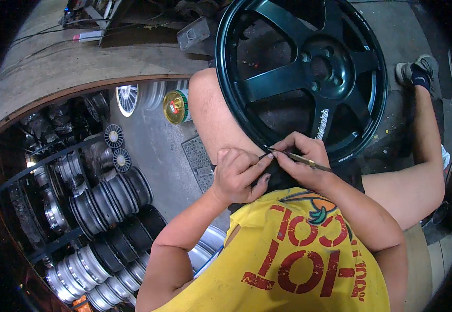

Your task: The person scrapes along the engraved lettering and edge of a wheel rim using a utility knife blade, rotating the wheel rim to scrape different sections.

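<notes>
A dark green car wheel rim with wide spokes leans in front of me, between my bare legs. White lettering runs along one spoke and smaller lettering marks the lower rim edge. My right hand pinches a slim paintbrush with a dark and gold handle, its tip pointing left near the rim's lower edge. Close against that tip is my left hand, its thumb and fingers pressed together around something small and dark that I cannot make out. The fingertips of both hands nearly meet; dark smudges show on the left ones.
Racks of stacked wheel rims stand on the left. A round tin sits on the floor beside my knee, near a metal drain grate. A wooden bench top curves across the upper left, with a clear plastic container at its edge.
</notes>
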{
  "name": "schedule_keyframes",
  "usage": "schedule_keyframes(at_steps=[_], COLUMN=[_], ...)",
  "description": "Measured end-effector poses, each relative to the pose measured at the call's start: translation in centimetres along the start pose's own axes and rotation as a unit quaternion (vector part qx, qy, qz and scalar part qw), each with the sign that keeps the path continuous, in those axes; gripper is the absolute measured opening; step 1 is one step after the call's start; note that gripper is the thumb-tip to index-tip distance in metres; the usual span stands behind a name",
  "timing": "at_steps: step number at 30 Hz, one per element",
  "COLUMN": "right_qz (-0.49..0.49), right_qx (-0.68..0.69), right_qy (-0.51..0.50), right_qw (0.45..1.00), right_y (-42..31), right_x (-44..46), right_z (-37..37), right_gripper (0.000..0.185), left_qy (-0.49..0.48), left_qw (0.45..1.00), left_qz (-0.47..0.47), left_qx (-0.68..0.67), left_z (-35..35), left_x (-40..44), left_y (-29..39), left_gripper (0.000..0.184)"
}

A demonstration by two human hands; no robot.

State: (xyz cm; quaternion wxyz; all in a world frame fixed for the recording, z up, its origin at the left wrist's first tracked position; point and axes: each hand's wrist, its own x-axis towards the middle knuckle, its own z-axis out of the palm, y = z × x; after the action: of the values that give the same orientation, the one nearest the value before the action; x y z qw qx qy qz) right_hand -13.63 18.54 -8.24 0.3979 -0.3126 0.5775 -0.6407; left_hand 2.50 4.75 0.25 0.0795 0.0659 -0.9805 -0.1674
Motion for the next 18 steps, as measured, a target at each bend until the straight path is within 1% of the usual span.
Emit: schedule_keyframes(at_steps=[7, 14, 18], right_qz=[0.002, 0.019, -0.008], right_qx=[0.002, 0.0, -0.019], right_qy=[0.028, 0.027, 0.027], right_qw=[1.0, 0.999, 0.999], right_y=[-0.24, -0.65, -0.39], right_x=[-0.31, -0.29, -0.28], right_z=[0.5, 0.37, 0.46], right_gripper=[0.015, 0.015, 0.014], left_qy=[0.002, 0.0, 0.01], left_qw=[1.0, 1.0, 1.0], left_qz=[0.002, -0.003, 0.007], left_qx=[0.004, 0.001, -0.006], left_z=[0.0, -0.1, 0.02], left_x=[-0.01, -0.1, -0.04], left_y=[0.0, 0.03, -0.04], left_gripper=[0.047, 0.046, 0.045])
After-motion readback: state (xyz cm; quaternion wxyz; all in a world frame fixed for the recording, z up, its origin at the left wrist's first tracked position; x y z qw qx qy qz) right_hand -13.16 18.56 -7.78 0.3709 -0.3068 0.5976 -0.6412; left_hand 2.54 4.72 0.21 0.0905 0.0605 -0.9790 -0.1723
